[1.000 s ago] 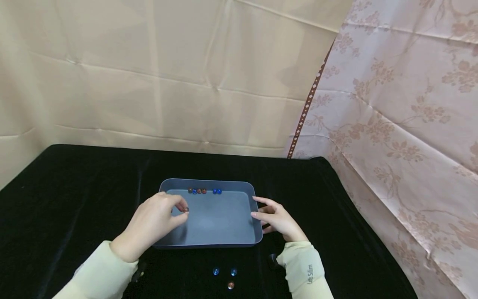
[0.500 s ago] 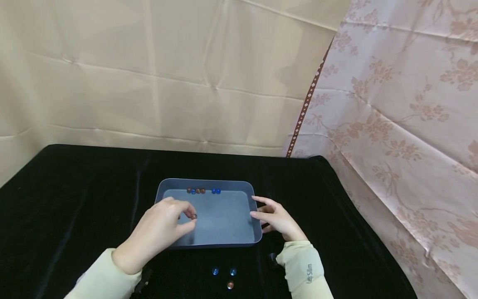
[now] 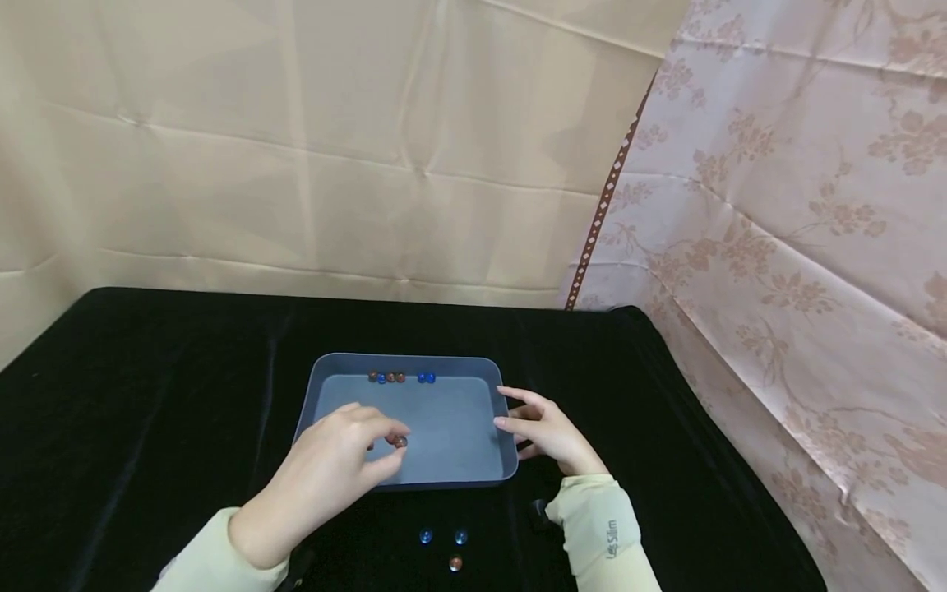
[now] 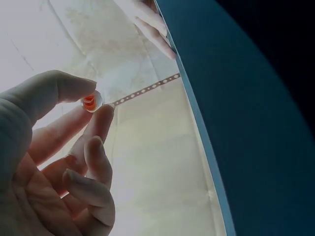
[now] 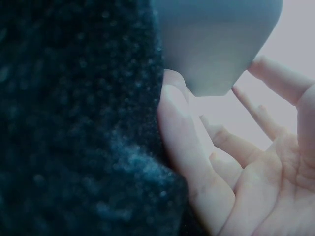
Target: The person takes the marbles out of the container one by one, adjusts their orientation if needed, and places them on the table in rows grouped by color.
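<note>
My left hand (image 3: 336,460) pinches a marble (image 4: 91,102) between thumb and fingertips; it is clear glass with an orange-red swirl. The hand is over the left front part of a blue-grey tray (image 3: 451,475) and hides that corner. Along the tray's far wall sit several marbles: a brown and blue group (image 3: 390,377), then, after a gap, a pair of blue marbles (image 3: 426,378). At the right rim, fingertips of my right hand (image 3: 551,432) touch the tray, the fingers loosely spread; the right wrist view shows them by its outer corner.
In front of the tray, on the black cloth (image 3: 185,395), lie two blue marbles (image 3: 426,536) (image 3: 461,537) and an orange-brown marble (image 3: 455,563). Pale curtains (image 3: 355,164) hang behind the table, and a floral cloth (image 3: 799,247) on the right.
My left hand has moved right and toward me over the tray, still pinching the marble. The right hand stays at the tray's right rim. Marbles in the tray and on the cloth keep their places.
</note>
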Motion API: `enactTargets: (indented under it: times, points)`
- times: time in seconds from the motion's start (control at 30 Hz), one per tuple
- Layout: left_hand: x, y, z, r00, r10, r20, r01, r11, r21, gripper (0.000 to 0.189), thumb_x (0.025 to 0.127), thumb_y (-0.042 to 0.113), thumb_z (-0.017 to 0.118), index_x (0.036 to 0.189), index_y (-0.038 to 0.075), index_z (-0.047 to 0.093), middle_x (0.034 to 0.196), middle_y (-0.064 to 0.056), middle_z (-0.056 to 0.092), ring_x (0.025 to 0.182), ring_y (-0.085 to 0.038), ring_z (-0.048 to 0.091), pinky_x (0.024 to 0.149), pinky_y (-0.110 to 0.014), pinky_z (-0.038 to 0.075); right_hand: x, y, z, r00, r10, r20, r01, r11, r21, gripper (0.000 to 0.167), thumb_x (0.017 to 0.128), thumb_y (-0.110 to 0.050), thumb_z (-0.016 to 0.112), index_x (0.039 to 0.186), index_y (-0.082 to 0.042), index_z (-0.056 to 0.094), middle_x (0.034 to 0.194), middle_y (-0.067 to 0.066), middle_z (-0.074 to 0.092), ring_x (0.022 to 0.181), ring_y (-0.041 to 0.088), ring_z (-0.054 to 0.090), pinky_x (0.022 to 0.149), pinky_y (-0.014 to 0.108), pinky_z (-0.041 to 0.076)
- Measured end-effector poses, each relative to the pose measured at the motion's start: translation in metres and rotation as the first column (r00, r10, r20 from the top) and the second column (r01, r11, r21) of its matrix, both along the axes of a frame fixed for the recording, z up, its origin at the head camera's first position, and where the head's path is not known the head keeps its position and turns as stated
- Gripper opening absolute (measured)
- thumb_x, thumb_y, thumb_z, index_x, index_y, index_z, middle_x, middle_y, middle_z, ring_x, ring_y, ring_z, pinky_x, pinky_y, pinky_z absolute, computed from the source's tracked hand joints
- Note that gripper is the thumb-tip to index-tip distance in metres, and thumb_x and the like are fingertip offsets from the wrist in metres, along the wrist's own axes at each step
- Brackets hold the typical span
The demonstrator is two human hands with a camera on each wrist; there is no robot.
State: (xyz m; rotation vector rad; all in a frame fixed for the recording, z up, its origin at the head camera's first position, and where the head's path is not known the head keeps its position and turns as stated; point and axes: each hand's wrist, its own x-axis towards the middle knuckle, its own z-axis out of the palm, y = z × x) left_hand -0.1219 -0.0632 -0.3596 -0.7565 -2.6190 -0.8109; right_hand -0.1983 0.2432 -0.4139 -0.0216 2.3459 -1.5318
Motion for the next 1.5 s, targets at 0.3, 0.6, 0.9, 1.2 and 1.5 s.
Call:
enactTargets:
  times: [0.3, 0.6, 0.9, 1.2, 1.5]
  points:
    - [0.004, 0.006, -0.003, 0.999, -0.042, 0.033, 0.042, 0.999, 0.018, 0.011, 0.082, 0.017, 0.076, 0.089, 0.025, 0.075, 0.084, 0.015, 0.071, 0.079, -0.004, 0.061, 0.061, -0.016, 0.046, 0.000, -0.001, 0.001, 1.000, 0.003, 0.002, -0.003, 1.000, 0.000, 0.058, 0.092, -0.028, 0.070, 0.146, -0.018, 0.048, 0.118, 0.019, 0.062, 0.084, 0.022, 0.068, 0.074, 0.043, 0.060]
    - [0.006, 0.013, -0.005, 0.995, -0.085, 0.058, 0.082, 0.995, 0.052, 0.006, 0.084, 0.022, 0.078, 0.087, 0.024, 0.075, 0.079, 0.017, 0.069, 0.074, -0.003, 0.061, 0.059, -0.016, 0.044, 0.001, -0.001, 0.001, 1.000, 0.001, -0.003, -0.001, 1.000, 0.003, 0.058, 0.093, -0.028, 0.069, 0.146, -0.018, 0.048, 0.118, 0.019, 0.062, 0.084, 0.022, 0.067, 0.074, 0.043, 0.060]
    - [0.011, 0.018, -0.005, 0.988, -0.090, 0.127, 0.086, 0.996, 0.033, 0.006, 0.083, 0.024, 0.079, 0.085, 0.027, 0.073, 0.078, 0.020, 0.066, 0.073, 0.001, 0.055, 0.058, -0.017, 0.043, 0.001, -0.002, 0.001, 1.000, -0.008, 0.004, 0.008, 1.000, 0.003, 0.058, 0.092, -0.029, 0.070, 0.145, -0.019, 0.049, 0.119, 0.019, 0.062, 0.085, 0.022, 0.067, 0.074, 0.043, 0.060]
    - [0.017, 0.022, -0.005, 0.976, -0.147, 0.163, 0.151, 0.988, -0.015, 0.008, 0.082, 0.022, 0.079, 0.087, 0.025, 0.073, 0.084, 0.019, 0.068, 0.082, -0.004, 0.062, 0.064, -0.021, 0.048, -0.001, -0.001, 0.001, 1.000, -0.003, 0.011, 0.003, 1.000, 0.013, 0.059, 0.092, -0.031, 0.070, 0.146, -0.021, 0.048, 0.121, 0.019, 0.062, 0.086, 0.023, 0.067, 0.075, 0.043, 0.060]
    - [0.021, 0.022, -0.007, 0.940, -0.233, 0.248, 0.247, 0.969, -0.027, 0.009, 0.084, 0.023, 0.079, 0.089, 0.025, 0.071, 0.086, 0.018, 0.068, 0.079, 0.000, 0.060, 0.062, -0.019, 0.047, 0.000, -0.001, 0.002, 1.000, -0.005, 0.014, 0.005, 1.000, 0.008, 0.058, 0.093, -0.030, 0.069, 0.146, -0.021, 0.048, 0.122, 0.020, 0.061, 0.085, 0.023, 0.068, 0.075, 0.043, 0.060]
